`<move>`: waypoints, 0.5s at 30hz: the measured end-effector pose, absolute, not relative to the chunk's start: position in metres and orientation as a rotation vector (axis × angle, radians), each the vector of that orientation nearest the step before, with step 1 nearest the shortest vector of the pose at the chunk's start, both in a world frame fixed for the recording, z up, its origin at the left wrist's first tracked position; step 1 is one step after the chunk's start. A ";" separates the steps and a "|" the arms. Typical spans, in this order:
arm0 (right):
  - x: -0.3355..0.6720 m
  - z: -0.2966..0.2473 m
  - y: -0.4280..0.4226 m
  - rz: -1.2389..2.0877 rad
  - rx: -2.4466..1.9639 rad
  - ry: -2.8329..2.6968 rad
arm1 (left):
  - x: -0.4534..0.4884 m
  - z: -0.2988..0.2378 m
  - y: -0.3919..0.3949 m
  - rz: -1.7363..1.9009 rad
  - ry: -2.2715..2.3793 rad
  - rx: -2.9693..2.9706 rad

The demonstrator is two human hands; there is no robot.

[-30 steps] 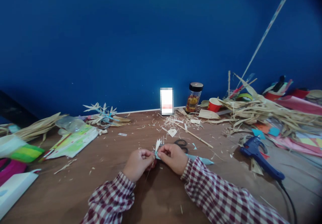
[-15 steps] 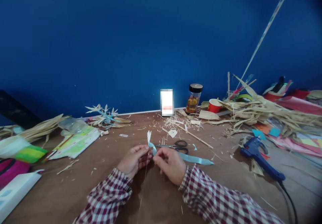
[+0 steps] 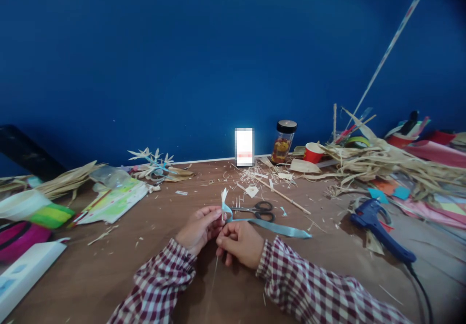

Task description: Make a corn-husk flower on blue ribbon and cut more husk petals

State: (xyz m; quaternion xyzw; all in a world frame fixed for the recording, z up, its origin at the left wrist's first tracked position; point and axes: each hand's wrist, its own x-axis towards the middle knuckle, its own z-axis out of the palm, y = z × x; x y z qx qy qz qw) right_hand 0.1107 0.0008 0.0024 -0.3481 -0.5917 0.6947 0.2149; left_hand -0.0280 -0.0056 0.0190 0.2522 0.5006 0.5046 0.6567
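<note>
Between the thumb and fingers of my left hand (image 3: 202,227) is a small pale husk flower (image 3: 224,198) with pointed petals, held upright. A light blue paper strip (image 3: 284,229) is wound at its base and trails right behind my right hand (image 3: 242,244) onto the table. My right hand is closed just below the flower, its fingertips pinched at the thin stem (image 3: 214,273), which runs down toward me. The exact grip is partly hidden by the fingers. Black-handled scissors (image 3: 262,211) lie just beyond my hands.
A blue glue gun (image 3: 382,231) with its cord lies right. Dried husks (image 3: 393,161), a red cup (image 3: 313,152) and a black-lidded jar (image 3: 284,142) stand along the back. Finished-looking husk flowers (image 3: 155,163) lie back left; a white power strip (image 3: 31,275) is front left.
The view has shifted slightly. My right hand has moved down and left from beside the flower's base to the stem below it; my left hand still holds the flower.
</note>
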 end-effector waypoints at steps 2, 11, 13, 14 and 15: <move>0.111 0.003 0.000 1.919 -0.968 -1.655 | -0.029 0.018 -0.005 1.133 1.131 0.577; 0.113 0.000 -0.003 1.903 -0.928 -1.758 | -0.031 0.013 -0.002 1.205 1.177 0.554; 0.116 0.006 -0.001 1.897 -0.905 -1.759 | -0.035 0.013 -0.001 1.243 1.194 0.537; 0.120 0.011 0.002 1.890 -0.896 -1.748 | -0.036 0.014 -0.001 1.258 1.201 0.529; 0.124 0.018 0.007 1.881 -0.892 -1.731 | -0.038 0.015 0.000 1.263 1.208 0.524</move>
